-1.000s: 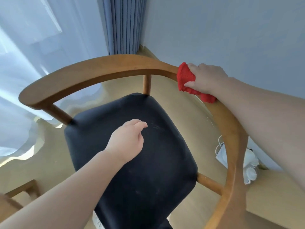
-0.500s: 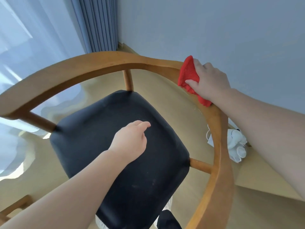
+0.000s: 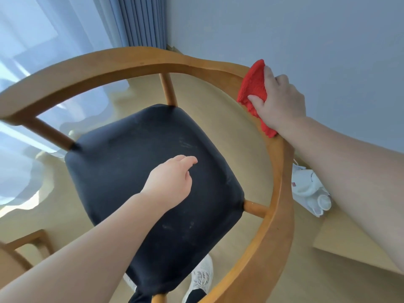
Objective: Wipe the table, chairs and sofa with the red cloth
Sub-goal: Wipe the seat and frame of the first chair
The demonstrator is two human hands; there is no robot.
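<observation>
A wooden chair point(image 3: 122, 62) with a curved back rail and a black padded seat point(image 3: 135, 162) fills the view from above. My right hand point(image 3: 277, 101) grips the red cloth point(image 3: 253, 88) and presses it on the right side of the rail, thumb on the inner face. The cloth's lower end sticks out under my wrist. My left hand point(image 3: 170, 182) hovers over the middle of the seat with fingers loosely curled, holding nothing.
A pale wall rises behind the chair, with a blue curtain point(image 3: 142, 20) and sheer curtains at the left. A white power strip with plugs point(image 3: 310, 189) lies on the floor right of the chair. Another wooden piece point(image 3: 26, 243) shows at the lower left. My white shoe point(image 3: 201, 278) stands below the seat.
My right hand has slid the red cloth along the rail toward the right arm of the chair. The view has swung. My left hand stays over the seat.
</observation>
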